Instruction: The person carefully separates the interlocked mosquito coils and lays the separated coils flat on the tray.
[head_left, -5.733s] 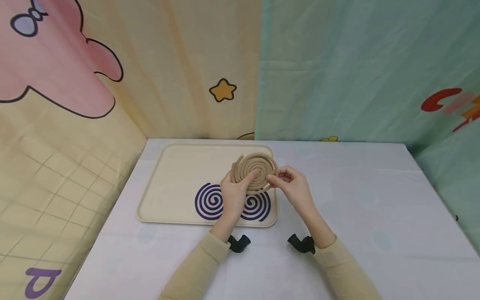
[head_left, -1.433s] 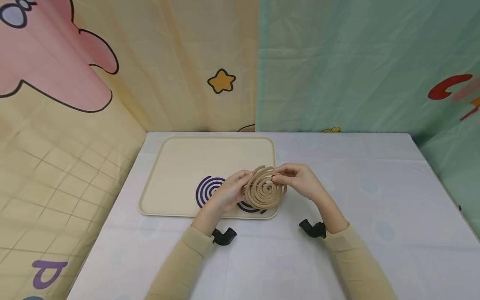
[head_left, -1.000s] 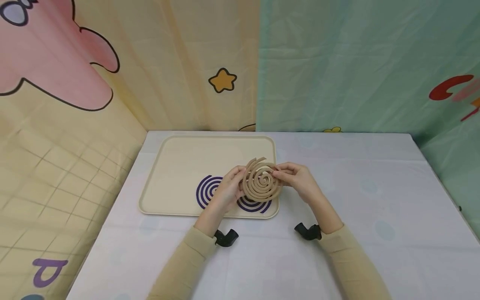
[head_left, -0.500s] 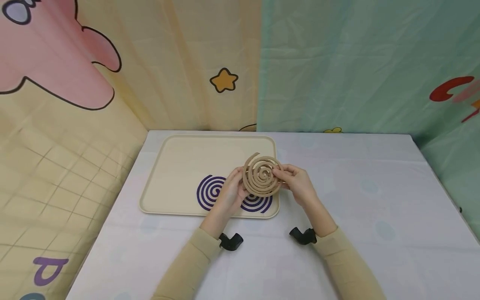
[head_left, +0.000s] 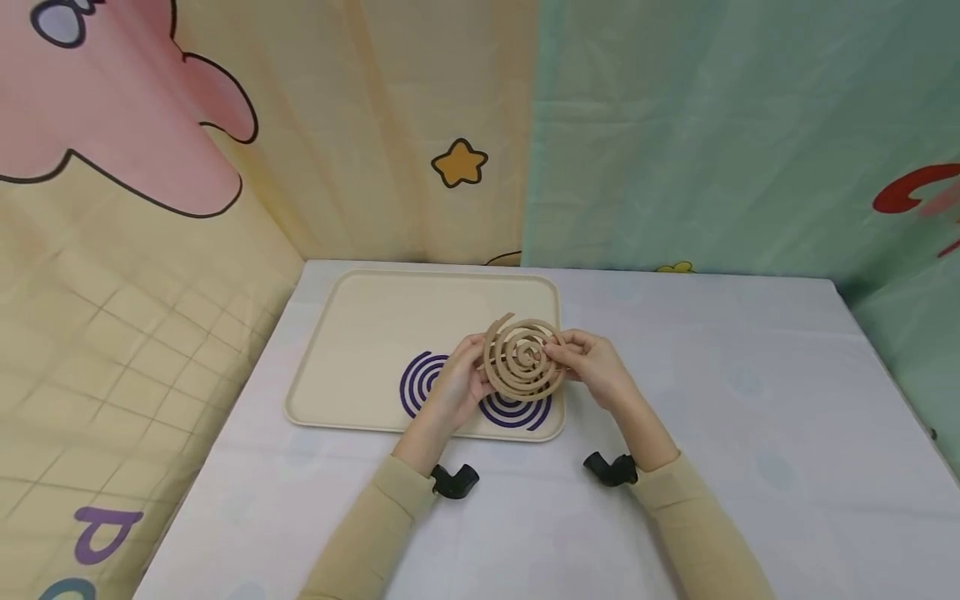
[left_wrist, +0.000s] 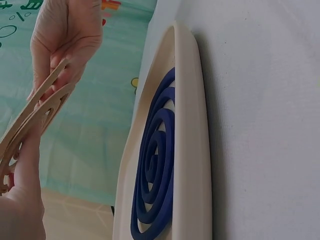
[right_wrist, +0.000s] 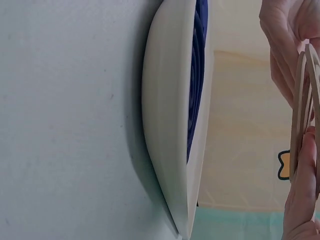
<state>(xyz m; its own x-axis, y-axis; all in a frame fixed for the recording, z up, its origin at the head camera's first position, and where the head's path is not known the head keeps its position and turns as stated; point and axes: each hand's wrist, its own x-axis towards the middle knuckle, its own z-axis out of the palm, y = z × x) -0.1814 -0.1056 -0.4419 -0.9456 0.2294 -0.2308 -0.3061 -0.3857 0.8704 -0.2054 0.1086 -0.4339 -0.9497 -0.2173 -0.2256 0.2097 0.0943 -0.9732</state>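
Observation:
Both hands hold a tan spiral coil (head_left: 522,358) upright above the near right part of a cream tray (head_left: 322,367). My left hand (head_left: 467,377) grips its left edge, and my right hand (head_left: 579,362) pinches its right edge. In the left wrist view the tan coil (left_wrist: 31,120) shows as two thin layers that gape apart near the right hand (left_wrist: 65,30). Two purple spiral coils (head_left: 422,385) lie flat on the tray beneath the hands, the right one (head_left: 517,410) partly hidden. The right wrist view shows the tan coil (right_wrist: 303,115) edge-on, with the purple coil (right_wrist: 199,75) on the tray (right_wrist: 165,125).
The tray sits at the back left of a white-covered table (head_left: 750,400). Printed cloth walls close in the left side and the back. Black camera mounts (head_left: 454,481) hang under both wrists. The tray's far half (head_left: 420,304) holds nothing.
Since 1.4 s ago the tan coil has risen from a low tilt to stand more upright facing me. Both hands kept hold of it and shifted slightly back over the tray.

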